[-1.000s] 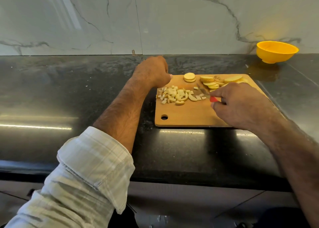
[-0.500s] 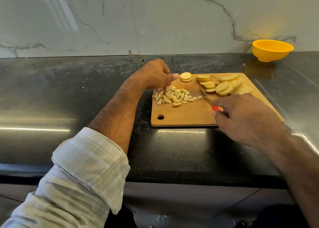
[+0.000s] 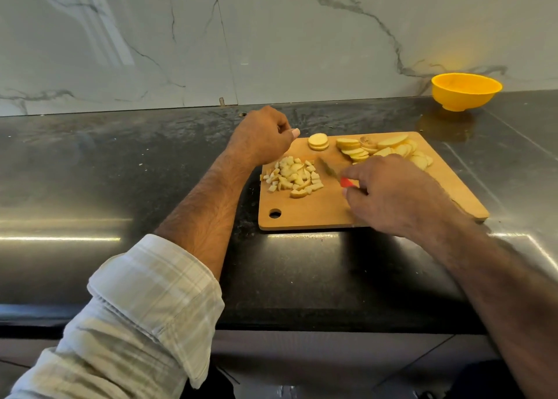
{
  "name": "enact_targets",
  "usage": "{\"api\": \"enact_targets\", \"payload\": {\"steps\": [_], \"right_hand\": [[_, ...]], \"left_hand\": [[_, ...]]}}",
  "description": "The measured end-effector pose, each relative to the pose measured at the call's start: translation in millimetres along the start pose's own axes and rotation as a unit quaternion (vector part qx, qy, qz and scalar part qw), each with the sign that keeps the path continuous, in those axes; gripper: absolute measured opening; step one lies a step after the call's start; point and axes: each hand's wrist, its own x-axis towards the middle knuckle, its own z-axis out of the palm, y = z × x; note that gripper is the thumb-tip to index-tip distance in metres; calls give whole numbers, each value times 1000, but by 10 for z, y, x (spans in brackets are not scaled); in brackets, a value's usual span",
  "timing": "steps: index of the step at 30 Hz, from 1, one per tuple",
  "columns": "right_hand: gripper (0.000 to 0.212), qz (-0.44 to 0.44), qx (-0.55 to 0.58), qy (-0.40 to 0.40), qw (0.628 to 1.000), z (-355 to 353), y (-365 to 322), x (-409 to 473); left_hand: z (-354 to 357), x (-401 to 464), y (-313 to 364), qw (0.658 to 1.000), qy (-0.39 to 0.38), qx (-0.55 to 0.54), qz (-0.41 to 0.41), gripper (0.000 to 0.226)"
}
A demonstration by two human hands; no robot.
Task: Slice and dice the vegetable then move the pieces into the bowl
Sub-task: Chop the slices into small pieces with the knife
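**Next stack to the blade, fingers tucked**

My right hand has its grip curled round the red handle of the knife, the blade lying low over the cutting board and pointing far-left, between the diced pile and the fanned slices. My left hand is loosely curled, thumb forward, pinching nothing that I can see, and it hovers at the board's far-left corner just beside the small stack of rounds.

The dicing is only partly done, I judge: one heap of cubes near the left edge, many whole slices on the far right half, and the yellow bowl well apart at the far right of the tabletop.

To do this step well, I would bring the small stack toward the middle of the board, clear of the cubes, so that the new cuts do not scatter the pile. I'd hold the rounds with the fingertips tucked back and keep the stack squared so it does not slide. Cut strips first, then turn and cross-cut, keeping the tip on the wood. The slices look damp and slippery, so a short stack is safer.
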Motion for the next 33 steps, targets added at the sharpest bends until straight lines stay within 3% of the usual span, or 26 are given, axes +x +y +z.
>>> {"api": "enact_targets", "payload": {"steps": [3, 7, 13, 23, 30, 33], "right_hand": [[41, -26, 46, -15, 999, -9, 31, 76], [38, 15, 57, 70, 996, -13, 210, 125], [38, 54, 36, 68, 996, 108, 270, 147], [41, 66, 11, 45, 997, 82, 209, 112], [39, 65, -8, 38, 997, 112, 230, 137], [39, 62, -19, 33, 997, 111, 217, 126]], "left_hand": [[71, 28, 9, 999, -11, -25, 28, 18], [180, 106, 112, 998, -35, -32, 46, 37], [396, 248, 246, 993, -115, 7, 28, 59], [461, 426, 257, 992, -121, 15, 21, 42], [433, 471, 180, 997, -33, -51, 46, 46], [395, 440, 117, 994, 25, -88, 64, 31]]}}
